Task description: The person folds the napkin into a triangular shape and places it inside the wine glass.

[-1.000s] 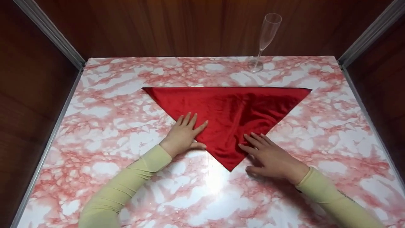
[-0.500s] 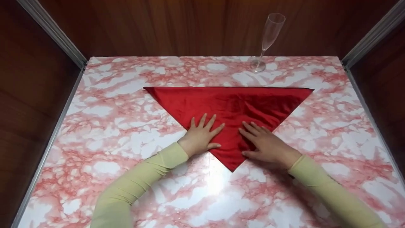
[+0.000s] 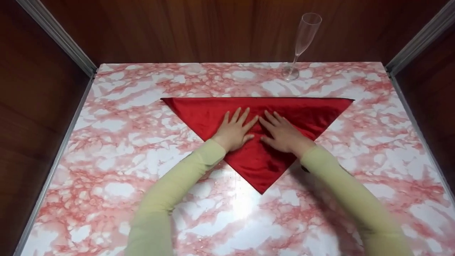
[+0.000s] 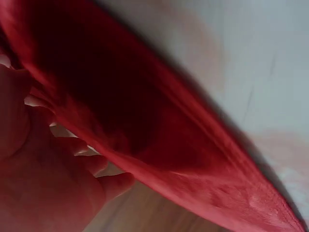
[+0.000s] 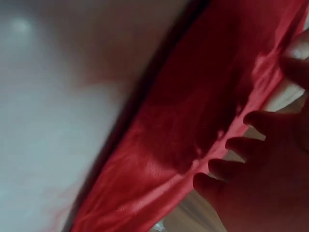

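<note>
A red satin cloth [image 3: 259, 170] lies as a triangle, its long side towards the back and one corner pointing to the front. My left hand [image 3: 234, 132] rests on its middle with fingers spread. Beside it, my right hand [image 3: 284, 134] touches the cloth the same way, the fingertips of both hands almost meeting. Close up, the left wrist view has the left hand [image 4: 53, 159] against the cloth [image 4: 145, 111]. In the right wrist view the fingers of the right hand [image 5: 260, 179] reach to the cloth [image 5: 183, 111]. Soft wrinkles show right of the middle.
A clear champagne flute [image 3: 306, 33] stands at the back of the table, right of the middle, behind the cloth. The tabletop [image 3: 117, 160] has a red and white marble pattern. Dark wooden panels [image 3: 185, 32] enclose it at the back and sides.
Both hands have slid over the cloth, the left to the right and away, the right to the left and away. Wrinkles on the right part look flatter. The cloth keeps its triangle shape.
</note>
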A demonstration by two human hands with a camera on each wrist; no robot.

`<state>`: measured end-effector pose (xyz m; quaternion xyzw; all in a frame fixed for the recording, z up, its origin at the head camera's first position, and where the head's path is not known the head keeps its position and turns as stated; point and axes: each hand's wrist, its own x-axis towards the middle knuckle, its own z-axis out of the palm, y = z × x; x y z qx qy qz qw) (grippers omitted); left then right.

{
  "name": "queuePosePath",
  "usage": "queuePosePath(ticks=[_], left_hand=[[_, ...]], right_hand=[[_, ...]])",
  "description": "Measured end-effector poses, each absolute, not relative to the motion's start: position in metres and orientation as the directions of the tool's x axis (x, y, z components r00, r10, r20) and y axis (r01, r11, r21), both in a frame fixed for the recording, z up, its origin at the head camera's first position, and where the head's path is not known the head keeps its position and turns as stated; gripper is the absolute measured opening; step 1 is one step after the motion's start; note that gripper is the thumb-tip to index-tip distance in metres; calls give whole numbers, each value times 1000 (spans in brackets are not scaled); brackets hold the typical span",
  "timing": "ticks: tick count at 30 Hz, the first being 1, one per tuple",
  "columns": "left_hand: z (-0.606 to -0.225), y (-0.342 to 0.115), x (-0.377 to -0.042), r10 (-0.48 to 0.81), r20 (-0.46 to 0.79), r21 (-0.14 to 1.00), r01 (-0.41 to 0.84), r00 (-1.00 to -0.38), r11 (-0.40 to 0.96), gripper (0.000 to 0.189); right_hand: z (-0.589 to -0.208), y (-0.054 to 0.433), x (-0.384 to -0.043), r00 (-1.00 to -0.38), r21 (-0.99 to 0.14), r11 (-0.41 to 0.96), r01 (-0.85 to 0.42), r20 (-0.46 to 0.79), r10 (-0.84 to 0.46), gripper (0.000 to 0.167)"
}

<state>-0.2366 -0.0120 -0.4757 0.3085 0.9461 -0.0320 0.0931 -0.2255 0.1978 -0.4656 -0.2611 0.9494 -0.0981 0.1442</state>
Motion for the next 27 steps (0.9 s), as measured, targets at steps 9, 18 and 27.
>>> queuePosePath(ticks=[9, 18, 27], left_hand=[[-475, -19, -269, 472, -268, 10, 488, -840, 873, 69], [-483, -65, -275, 383, -238, 67, 378, -893, 923, 76], [-486, -137, -273, 249, -237, 107, 229, -939, 967, 78]], right_hand=[[-471, 187, -257, -846, -230, 875, -427, -241, -476, 63], [-471, 245, -271, -864, -261, 878, -401, -212, -458, 67], [-462, 336, -271, -920, -333, 926, -177, -278, -275, 75]])
